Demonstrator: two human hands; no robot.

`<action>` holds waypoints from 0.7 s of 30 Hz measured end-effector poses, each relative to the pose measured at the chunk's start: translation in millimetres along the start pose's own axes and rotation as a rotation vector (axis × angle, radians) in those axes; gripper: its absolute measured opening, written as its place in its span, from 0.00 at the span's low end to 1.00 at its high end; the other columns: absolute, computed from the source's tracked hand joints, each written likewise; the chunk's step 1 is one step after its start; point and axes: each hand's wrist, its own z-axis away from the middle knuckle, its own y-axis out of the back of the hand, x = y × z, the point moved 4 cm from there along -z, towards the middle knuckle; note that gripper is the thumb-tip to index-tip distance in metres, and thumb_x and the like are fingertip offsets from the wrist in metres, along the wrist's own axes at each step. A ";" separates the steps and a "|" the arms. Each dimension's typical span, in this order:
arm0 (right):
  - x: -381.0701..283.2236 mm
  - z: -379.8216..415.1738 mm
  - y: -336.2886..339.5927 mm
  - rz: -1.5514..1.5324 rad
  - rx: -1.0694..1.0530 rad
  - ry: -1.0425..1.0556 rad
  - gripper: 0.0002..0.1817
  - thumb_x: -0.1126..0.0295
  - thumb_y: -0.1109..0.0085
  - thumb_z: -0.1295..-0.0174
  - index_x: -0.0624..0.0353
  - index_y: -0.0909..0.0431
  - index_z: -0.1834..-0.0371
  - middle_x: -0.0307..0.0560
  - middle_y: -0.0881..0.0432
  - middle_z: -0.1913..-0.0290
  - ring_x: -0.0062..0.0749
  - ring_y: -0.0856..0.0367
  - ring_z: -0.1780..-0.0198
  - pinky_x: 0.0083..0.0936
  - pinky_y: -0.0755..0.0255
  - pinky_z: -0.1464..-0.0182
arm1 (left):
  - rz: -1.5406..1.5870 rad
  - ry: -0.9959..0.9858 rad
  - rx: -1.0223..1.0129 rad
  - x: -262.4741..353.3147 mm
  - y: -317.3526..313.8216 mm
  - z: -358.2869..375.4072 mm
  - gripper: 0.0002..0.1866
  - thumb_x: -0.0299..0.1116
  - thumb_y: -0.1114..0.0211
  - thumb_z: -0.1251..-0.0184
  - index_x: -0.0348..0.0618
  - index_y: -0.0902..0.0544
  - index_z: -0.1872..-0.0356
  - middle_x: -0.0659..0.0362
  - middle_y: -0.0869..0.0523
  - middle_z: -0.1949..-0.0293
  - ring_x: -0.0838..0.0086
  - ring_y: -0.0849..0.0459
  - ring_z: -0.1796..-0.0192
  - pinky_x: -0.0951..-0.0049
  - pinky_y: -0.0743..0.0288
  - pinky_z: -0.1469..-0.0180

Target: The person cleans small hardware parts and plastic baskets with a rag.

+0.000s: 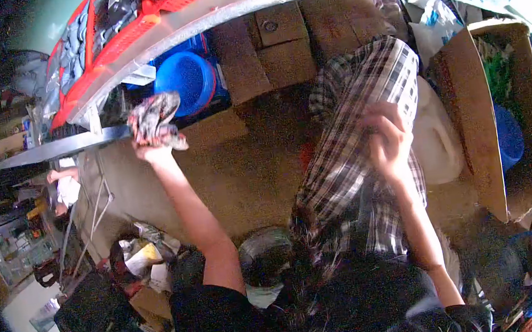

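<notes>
A crumpled grey-and-red patterned cloth (157, 118) is clutched by the left hand (154, 153); the blurred right hand's (390, 141) grip cannot be told.

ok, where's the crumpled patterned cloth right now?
Head view, upper left: the crumpled cloth is in the left hand, just left of and slightly below the round blue tub.
</notes>
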 end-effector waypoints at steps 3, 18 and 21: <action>0.6 0.5 -0.2 -0.013 -0.043 0.009 0.15 0.77 0.53 0.63 0.61 0.22 0.68 0.52 0.28 0.58 0.42 0.27 0.55 0.32 0.32 0.51 | -0.574 -0.152 0.342 6.7 7.0 62.6 0.26 0.49 0.63 0.36 0.41 0.29 0.48 0.51 0.26 0.47 0.60 0.24 0.51 0.58 0.27 0.57; -46.9 -15.0 -66.8 -0.335 -0.174 -0.082 0.26 0.81 0.41 0.63 0.58 0.30 0.55 0.54 0.26 0.58 0.48 0.27 0.53 0.31 0.33 0.51 | -0.634 -0.095 0.757 -149.7 -23.1 34.9 0.32 0.52 0.45 0.43 0.42 0.36 0.42 0.51 0.31 0.45 0.61 0.29 0.47 0.60 0.34 0.47; -44.8 -16.0 -68.7 -0.415 -0.180 -0.125 0.25 0.82 0.41 0.64 0.60 0.30 0.56 0.52 0.26 0.58 0.45 0.28 0.52 0.30 0.34 0.49 | -0.675 0.081 0.692 -93.9 2.8 -18.3 0.31 0.44 0.41 0.45 0.39 0.37 0.42 0.49 0.35 0.42 0.57 0.33 0.44 0.54 0.34 0.46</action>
